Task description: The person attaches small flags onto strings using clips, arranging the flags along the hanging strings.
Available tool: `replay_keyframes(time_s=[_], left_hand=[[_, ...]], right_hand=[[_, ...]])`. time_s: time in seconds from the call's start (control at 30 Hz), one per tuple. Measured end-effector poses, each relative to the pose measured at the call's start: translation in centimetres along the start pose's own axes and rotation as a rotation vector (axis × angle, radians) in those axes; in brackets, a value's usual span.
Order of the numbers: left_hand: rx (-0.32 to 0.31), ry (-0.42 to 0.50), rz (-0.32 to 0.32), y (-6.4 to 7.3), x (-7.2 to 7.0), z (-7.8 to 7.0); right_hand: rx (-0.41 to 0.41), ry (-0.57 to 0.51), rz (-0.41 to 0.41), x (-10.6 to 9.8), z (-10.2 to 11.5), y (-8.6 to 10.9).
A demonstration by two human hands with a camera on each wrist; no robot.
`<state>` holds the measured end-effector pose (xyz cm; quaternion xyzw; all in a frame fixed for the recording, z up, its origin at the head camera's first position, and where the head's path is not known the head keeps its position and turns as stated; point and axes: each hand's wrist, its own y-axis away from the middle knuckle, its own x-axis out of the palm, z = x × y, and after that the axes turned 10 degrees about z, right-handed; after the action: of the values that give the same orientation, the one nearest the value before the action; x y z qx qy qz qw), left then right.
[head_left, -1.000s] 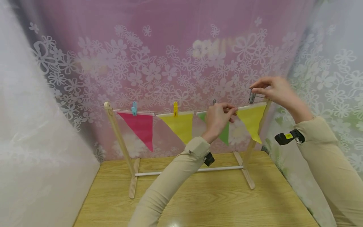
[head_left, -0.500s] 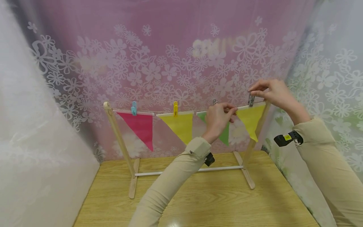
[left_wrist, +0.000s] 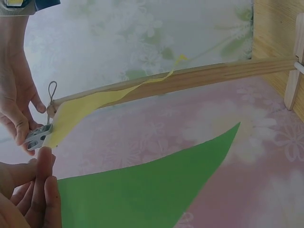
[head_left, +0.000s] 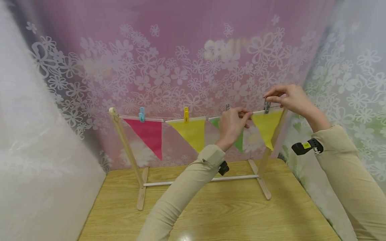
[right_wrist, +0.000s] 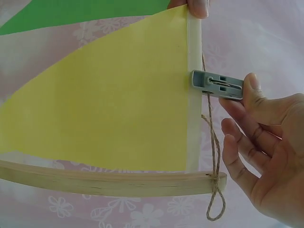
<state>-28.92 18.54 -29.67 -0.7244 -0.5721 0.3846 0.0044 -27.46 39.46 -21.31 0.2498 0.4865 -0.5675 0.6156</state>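
My left hand (head_left: 231, 125) pinches the upper left corner of a yellow pennant (head_left: 266, 125) by its white top strip. At the middle of that strip, my right hand (head_left: 294, 97) holds a grey clothespin (right_wrist: 218, 84) between thumb and fingers. In the right wrist view the clothespin's tip sits over the strip (right_wrist: 194, 128) and the twine (right_wrist: 212, 137) runs at its jaws. A green pennant (left_wrist: 142, 190) hangs partly behind my left hand, with another grey clothespin (head_left: 227, 107) above it.
A red pennant (head_left: 150, 135) hangs under a blue clothespin (head_left: 142, 114), and a second yellow pennant (head_left: 193, 134) under a yellow clothespin (head_left: 186, 115). Wooden posts (head_left: 125, 144) joined by a white rod (head_left: 235, 178) stand on the wood-grain table (head_left: 226, 211). Flowered curtains surround it.
My right hand has come down slightly, bringing the grey clothespin onto the yellow pennant's top strip. The pennant's lower tip has shifted a little left and up. My left hand stays nearly still.
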Motion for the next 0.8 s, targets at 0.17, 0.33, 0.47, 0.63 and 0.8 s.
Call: replay_keyframes(time_s=[0.17, 0.33, 0.47, 0.63, 0.8], left_hand=[[0.001, 0.000, 0.004, -0.10, 0.01, -0.16], [0.002, -0.007, 0.011, -0.13, 0.06, -0.18], [0.000, -0.013, 0.002, -0.13, 0.09, -0.18], [0.003, -0.026, -0.001, -0.12, 0.11, -0.13], [0.000, -0.040, -0.004, -0.07, 0.16, -0.11]], right_hand=[[0.006, 0.004, -0.007, -0.08, 0.05, 0.01], [0.011, 0.004, 0.010, 0.02, 0.11, 0.05], [0.019, -0.005, 0.031, 0.15, 0.13, 0.12], [0.031, -0.019, 0.060, 0.23, 0.04, 0.17], [0.054, -0.035, 0.111, 0.22, -0.18, 0.29]])
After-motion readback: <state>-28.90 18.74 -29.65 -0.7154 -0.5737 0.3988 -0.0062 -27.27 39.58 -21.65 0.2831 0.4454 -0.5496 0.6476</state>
